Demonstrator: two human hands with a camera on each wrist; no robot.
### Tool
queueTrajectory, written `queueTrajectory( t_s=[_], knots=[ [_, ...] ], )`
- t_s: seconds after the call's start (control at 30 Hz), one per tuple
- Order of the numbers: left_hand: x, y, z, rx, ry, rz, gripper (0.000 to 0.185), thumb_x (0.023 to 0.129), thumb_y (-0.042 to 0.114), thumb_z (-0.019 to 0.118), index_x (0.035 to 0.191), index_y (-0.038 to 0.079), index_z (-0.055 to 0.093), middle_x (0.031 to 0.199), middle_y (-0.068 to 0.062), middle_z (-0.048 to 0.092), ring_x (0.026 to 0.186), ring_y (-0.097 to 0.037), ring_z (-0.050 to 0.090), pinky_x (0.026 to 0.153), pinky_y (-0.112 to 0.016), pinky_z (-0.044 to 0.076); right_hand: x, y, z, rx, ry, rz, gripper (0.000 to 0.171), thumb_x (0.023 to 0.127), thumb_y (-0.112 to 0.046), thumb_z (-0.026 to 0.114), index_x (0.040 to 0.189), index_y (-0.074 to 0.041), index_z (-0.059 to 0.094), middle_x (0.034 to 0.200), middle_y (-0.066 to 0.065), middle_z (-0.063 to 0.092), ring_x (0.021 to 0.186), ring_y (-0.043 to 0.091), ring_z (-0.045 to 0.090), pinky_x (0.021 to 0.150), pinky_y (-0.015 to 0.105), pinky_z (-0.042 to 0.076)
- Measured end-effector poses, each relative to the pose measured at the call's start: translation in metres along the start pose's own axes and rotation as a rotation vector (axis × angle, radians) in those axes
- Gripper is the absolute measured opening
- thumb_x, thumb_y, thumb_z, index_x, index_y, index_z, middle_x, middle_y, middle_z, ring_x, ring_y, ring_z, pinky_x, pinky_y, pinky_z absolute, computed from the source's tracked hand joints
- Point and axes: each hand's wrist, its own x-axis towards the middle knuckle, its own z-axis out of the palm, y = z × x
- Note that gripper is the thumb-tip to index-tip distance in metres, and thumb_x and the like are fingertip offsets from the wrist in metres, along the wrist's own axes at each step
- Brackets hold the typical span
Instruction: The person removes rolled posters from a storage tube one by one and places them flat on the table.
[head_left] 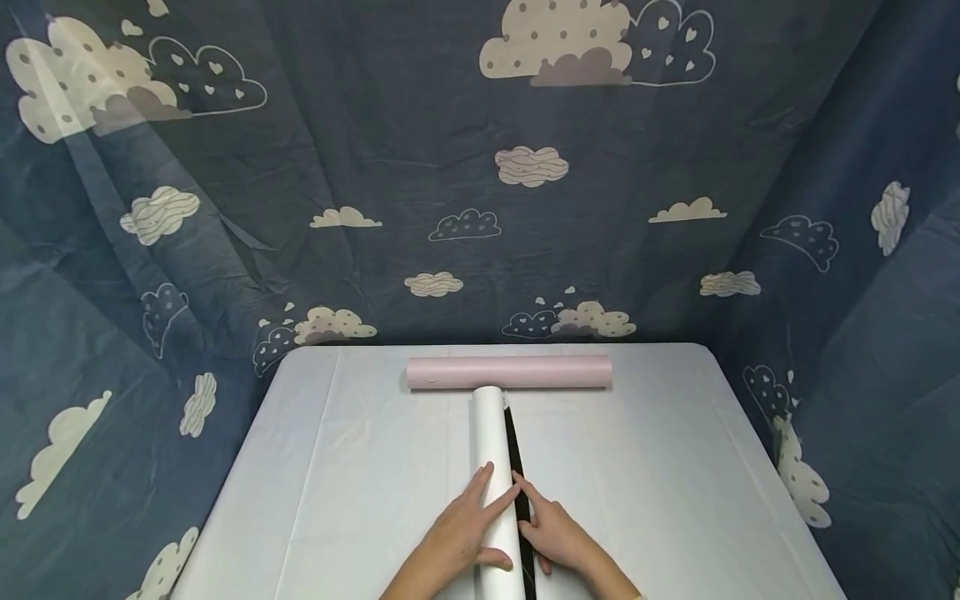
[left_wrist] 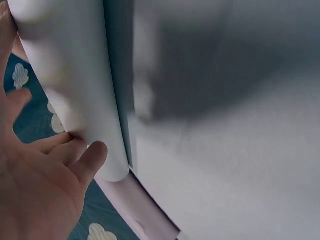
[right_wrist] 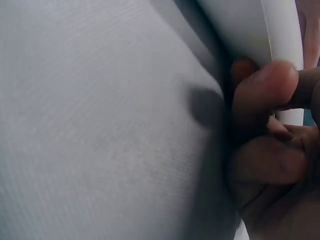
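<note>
A white roll [head_left: 489, 433] lies lengthwise down the middle of the table [head_left: 360, 467], with a black strip [head_left: 513, 450] running along its right side. My left hand [head_left: 468, 525] rests on the roll near my end, fingers laid straight over it and thumb across it. From the left wrist, the fingers [left_wrist: 60, 142] lie against the white roll [left_wrist: 75, 90]. My right hand [head_left: 551, 529] sits just right of the roll, its fingertips on the black strip. In the right wrist view its curled fingers [right_wrist: 270, 140] pinch at the dark edge beside the roll [right_wrist: 250, 30].
A pink roll [head_left: 508, 372] lies crosswise at the far end of the table, touching the white roll's far end. A white cloth covers the table. Blue cloud-print fabric [head_left: 450, 183] hangs behind and on both sides.
</note>
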Motion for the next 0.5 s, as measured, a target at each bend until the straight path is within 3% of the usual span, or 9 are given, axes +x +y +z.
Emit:
queueTrajectory(
  t_s=[0.1,0.27,0.37,0.5],
  knots=[
    [-0.002,-0.004,-0.005,0.024,-0.004,0.030,0.096,0.067,0.061,0.083,0.155,0.030,0.057,0.166,-0.030,0.036,0.149,-0.045,0.048,0.104,-0.048,0.061,0.000,0.000,-0.003,0.006,-0.023,-0.017,0.079,0.101,-0.007,0.056,0.170,-0.007,0.017,0.049,-0.004,0.058,0.033,0.004,0.051,0.044,0.023,0.048],
    [-0.003,-0.013,-0.011,0.095,-0.076,0.004,0.083,0.067,0.068,0.080,0.144,0.042,0.065,0.171,-0.021,0.032,0.152,-0.044,0.043,0.114,-0.050,0.054,-0.001,0.000,-0.007,0.028,-0.036,0.000,0.082,0.102,-0.010,0.058,0.170,-0.003,0.014,0.048,-0.007,0.057,0.034,0.005,0.051,0.057,0.024,0.054],
    [-0.003,-0.016,-0.013,0.162,-0.071,0.023,0.082,0.065,0.072,0.077,0.141,0.044,0.067,0.172,-0.014,0.035,0.152,-0.044,0.043,0.114,-0.051,0.053,-0.003,0.002,-0.009,0.024,-0.030,0.017,0.083,0.101,-0.011,0.060,0.170,-0.003,0.014,0.048,-0.008,0.056,0.034,0.004,0.050,0.057,0.024,0.054],
    [-0.001,-0.017,-0.014,0.203,-0.021,0.072,0.075,0.067,0.074,0.073,0.135,0.041,0.072,0.169,-0.005,0.044,0.153,-0.041,0.044,0.114,-0.054,0.053,-0.006,0.006,-0.012,0.019,-0.018,0.032,0.082,0.100,-0.008,0.060,0.169,-0.001,0.016,0.047,-0.008,0.055,0.033,0.004,0.049,0.046,0.024,0.047]
  ],
)
